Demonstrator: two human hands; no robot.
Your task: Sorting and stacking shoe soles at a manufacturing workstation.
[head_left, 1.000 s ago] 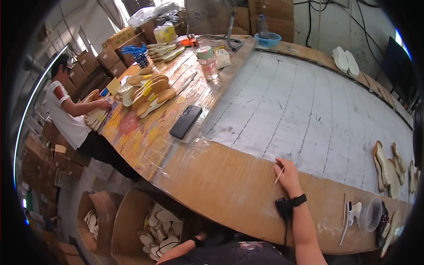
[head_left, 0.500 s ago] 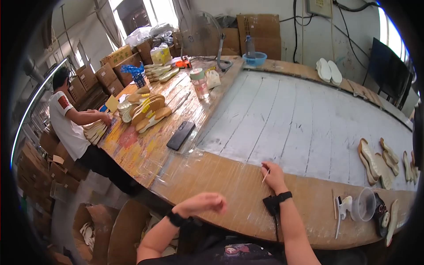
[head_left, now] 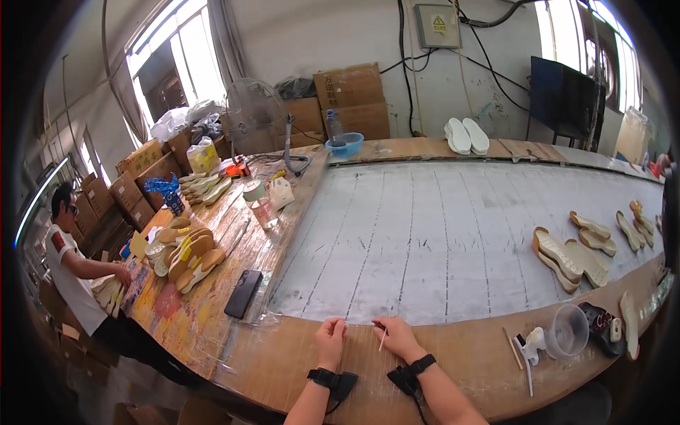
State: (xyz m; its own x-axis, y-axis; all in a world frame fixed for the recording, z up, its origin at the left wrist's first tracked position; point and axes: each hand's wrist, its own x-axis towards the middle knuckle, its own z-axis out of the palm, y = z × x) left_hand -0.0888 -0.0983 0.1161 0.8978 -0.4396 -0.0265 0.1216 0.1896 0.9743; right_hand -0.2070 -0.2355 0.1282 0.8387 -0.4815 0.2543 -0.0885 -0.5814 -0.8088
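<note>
At the front edge of the pale marked panel (head_left: 425, 255), my two hands are side by side, a small gap between them. My right hand (head_left: 402, 341) is closed around a thin white stick (head_left: 382, 340) that points down toward me. My left hand (head_left: 329, 343) has its thumb and fingers pinched together; whatever is between them is too small to make out. Both hands hover over or rest on the brown board (head_left: 297, 358) along the near side. Each wrist wears a black strap with a dark device.
Shoe soles (head_left: 556, 258) lie at the right, near a clear plastic cup (head_left: 567, 331) and a white tool (head_left: 530, 347). On the left stand a phone (head_left: 243, 294), a pile of soles (head_left: 191, 255) and a bottle (head_left: 263, 211). A co-worker (head_left: 78, 276) handles soles there.
My left hand has come in from the left to beside my right hand, its fingers now pinched. The view has turned right and up. The stick stays in my right hand.
</note>
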